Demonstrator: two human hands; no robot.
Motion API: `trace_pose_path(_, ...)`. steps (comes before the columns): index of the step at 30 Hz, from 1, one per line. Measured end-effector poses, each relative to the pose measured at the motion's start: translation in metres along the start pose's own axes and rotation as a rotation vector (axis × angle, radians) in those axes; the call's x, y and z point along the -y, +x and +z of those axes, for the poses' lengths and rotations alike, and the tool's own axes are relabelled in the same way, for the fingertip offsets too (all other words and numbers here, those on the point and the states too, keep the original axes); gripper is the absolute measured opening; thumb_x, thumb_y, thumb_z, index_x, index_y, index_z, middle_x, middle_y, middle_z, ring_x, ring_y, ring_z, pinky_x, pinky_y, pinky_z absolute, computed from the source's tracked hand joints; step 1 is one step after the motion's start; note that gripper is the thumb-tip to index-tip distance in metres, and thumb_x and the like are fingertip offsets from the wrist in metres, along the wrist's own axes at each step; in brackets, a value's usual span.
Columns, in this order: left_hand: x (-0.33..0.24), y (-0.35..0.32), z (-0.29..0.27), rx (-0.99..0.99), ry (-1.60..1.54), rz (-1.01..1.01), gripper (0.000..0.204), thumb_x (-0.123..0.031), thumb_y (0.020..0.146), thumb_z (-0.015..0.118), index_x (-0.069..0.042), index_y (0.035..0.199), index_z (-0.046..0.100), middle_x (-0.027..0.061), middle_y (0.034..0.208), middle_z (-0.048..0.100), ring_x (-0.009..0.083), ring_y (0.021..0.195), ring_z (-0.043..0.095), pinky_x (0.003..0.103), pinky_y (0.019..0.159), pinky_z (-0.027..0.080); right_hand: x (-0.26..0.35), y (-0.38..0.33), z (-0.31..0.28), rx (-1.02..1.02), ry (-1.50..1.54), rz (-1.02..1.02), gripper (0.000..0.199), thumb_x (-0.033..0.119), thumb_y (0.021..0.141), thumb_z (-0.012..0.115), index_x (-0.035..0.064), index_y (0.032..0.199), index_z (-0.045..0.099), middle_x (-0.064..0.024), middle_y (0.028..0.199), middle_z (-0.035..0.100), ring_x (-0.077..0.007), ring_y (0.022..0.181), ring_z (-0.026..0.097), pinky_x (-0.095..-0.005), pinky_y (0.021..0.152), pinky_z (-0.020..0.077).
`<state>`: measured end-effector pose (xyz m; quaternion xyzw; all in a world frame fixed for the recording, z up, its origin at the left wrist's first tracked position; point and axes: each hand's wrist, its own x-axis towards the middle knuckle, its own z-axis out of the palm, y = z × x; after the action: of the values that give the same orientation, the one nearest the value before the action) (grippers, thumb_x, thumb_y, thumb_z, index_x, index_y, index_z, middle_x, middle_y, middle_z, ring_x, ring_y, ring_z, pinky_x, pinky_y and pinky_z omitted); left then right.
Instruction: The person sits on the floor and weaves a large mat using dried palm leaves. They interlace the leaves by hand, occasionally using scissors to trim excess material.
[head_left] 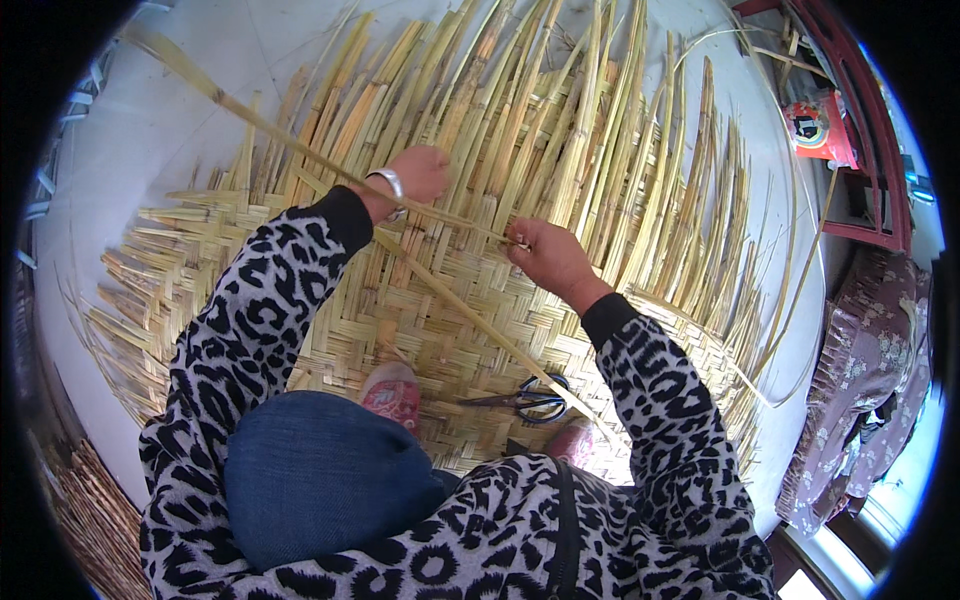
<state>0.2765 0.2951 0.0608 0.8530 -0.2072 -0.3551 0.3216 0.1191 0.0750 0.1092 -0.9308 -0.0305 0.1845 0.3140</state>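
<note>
A large woven mat of flattened reed strips [455, 345] lies on the floor beneath me, its far strips unwoven and sticking out. My right hand [552, 258] pinches the end of a long reed strip [270, 128], which crosses over the mat toward the far left and passes by my left wrist. My left hand [420, 176] is closed among the loose strips; its fingertips are hidden, so what it grips does not show. Another loose reed strip [480, 325] slants across the weave toward my right foot. Scissors [525, 400] with dark handles rest on the mat between my feet.
My red patterned shoes [392, 395] stand on the mat. A dark red frame [880, 200] with a red bag [822, 128] is at the right, near a patterned cloth [860, 370]. Long thin strips [800, 275] arc beside the mat. Brown stalks [95, 510] lie lower left.
</note>
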Motion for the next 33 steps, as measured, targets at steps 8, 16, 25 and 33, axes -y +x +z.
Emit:
trace_pose_path(8,-0.035,0.009,0.004,-0.174,0.44,-0.033,0.037,-0.033,0.082,0.065,0.002,0.095,0.067,0.0236,0.096,0.067,0.0392,0.092,0.064,0.046,0.082,0.052,0.002,-0.024,0.017,-0.347,0.255,0.16,0.019,0.022,0.086,0.064,0.0036,0.089,0.058,-0.0162,0.076,0.062,-0.035,0.069,0.062,-0.0407,0.064,0.0505)
trace_pose_path(16,-0.042,0.016,0.0,-0.218,0.314,-0.006,0.049,-0.043,0.082,0.069,0.004,0.096,0.069,0.0205,0.093,0.069,0.0345,0.086,0.067,0.043,0.079,0.053,-0.019,-0.025,0.029,-0.412,0.469,0.206,0.028,0.023,0.091,0.067,0.0005,0.08,0.053,-0.0049,0.063,0.055,-0.0128,0.055,0.054,-0.0292,0.053,0.0462)
trace_pose_path(25,-0.035,0.029,-0.014,-0.127,0.187,-0.161,0.058,-0.051,0.078,0.076,0.005,0.09,0.062,0.0123,0.077,0.066,0.0192,0.06,0.064,0.035,0.06,0.052,-0.011,-0.031,0.022,-0.39,0.758,0.253,0.027,0.02,0.091,0.065,-0.0002,0.078,0.052,-0.0019,0.063,0.056,-0.008,0.053,0.054,-0.0259,0.047,0.0491)
trace_pose_path(33,-0.028,0.023,0.016,-0.215,-0.553,-0.058,0.055,-0.05,0.077,0.078,-0.002,0.099,0.062,0.0078,0.089,0.062,0.0152,0.082,0.059,0.032,0.073,0.048,-0.015,-0.029,0.025,-0.39,0.714,0.245,0.026,0.021,0.09,0.066,-0.0013,0.081,0.055,-0.0051,0.062,0.055,-0.0113,0.053,0.055,-0.0294,0.05,0.0491)
